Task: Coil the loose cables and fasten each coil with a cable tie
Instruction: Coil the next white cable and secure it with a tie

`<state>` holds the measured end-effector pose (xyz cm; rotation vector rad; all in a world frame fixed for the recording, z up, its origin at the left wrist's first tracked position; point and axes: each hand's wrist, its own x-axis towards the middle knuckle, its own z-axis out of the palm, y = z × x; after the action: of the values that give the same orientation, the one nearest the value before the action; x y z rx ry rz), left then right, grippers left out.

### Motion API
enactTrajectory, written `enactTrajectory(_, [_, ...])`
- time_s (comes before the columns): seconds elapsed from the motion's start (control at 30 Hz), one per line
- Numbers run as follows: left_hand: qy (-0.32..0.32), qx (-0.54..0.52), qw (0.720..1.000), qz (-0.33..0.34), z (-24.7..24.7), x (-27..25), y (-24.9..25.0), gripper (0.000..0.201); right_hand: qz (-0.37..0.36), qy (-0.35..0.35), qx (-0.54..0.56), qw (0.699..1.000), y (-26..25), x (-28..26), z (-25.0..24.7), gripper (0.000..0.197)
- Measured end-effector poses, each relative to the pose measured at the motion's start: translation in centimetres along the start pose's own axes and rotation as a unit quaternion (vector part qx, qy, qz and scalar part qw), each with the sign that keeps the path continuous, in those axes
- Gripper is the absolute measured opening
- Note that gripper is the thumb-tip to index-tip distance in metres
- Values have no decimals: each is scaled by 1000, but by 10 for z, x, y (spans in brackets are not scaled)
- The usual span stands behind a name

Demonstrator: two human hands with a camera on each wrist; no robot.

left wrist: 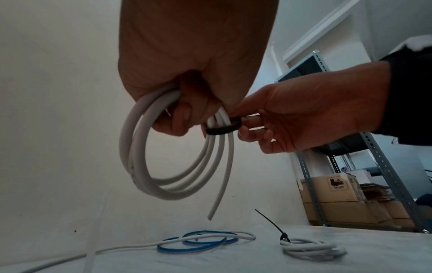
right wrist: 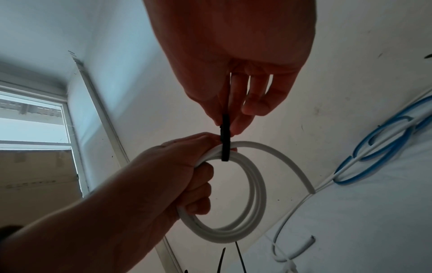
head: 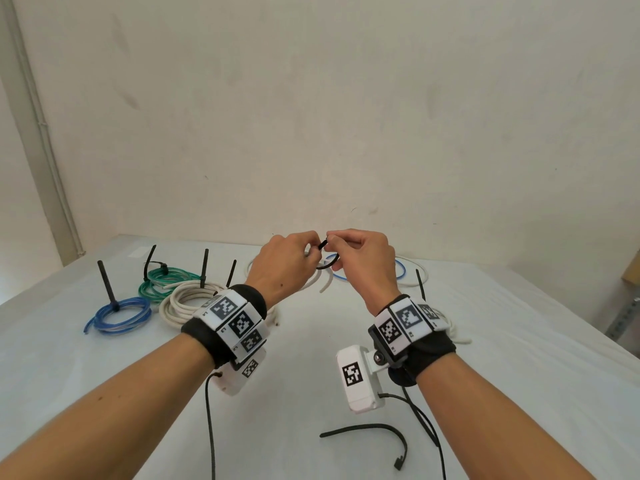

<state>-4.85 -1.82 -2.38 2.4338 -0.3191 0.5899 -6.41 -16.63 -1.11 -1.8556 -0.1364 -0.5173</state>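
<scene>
Head: both hands raised above table [head: 485, 341]; left hand [head: 282, 263] fisted round white coil [head: 323, 284], right hand [head: 363, 258] pinching black cable tie [head: 327, 265].
Left wrist: tie loops the coil's strands.
Right wrist: coil hangs from left fist.

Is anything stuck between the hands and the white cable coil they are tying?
Nothing visible. The left hand grips the white cable coil directly, and the right hand pinches the black cable tie already looped around the coil's strands.
</scene>
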Motion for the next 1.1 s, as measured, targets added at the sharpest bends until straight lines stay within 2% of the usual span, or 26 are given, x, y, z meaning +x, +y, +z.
enactTrajectory(0.2, [29, 88, 995, 32, 1, -3, 1, 25, -28, -14, -57, 998, 1, 2, 3, 25])
enactTrajectory(0.3, [41, 92, 993, 54, -1, -3, -1, 25, -16, -35, -44, 998, 2, 4, 1, 21])
enactTrajectory(0.43, [51, 54, 995, 67, -5, -5, -2, 23, 44, -62, 48, 996, 1, 8, -4, 12])
enactTrajectory(0.53, [43, 6, 997, 58, -7, -6, -1, 21, 51, -86, 79, 992, 1, 12, -6, 8])
enactTrajectory(0.7, [11, -129, 991, 23, -7, -3, -3, 20, 59, -106, 146, 982, -2, 17, -9, 17])
enactTrajectory(0.83, [-58, -245, 968, -14, -13, -2, -7, 25, 25, -126, 140, 982, 2, 16, -15, 12])
enactTrajectory(1.0, [-93, -387, 914, -76, -18, -4, -4, 31, -122, -38, 11, 992, 9, 15, -4, 5])
enactTrajectory(1.1, [-102, -447, 883, -95, -20, -7, -1, 31, -146, -11, -2, 989, 9, 15, 0, 7])
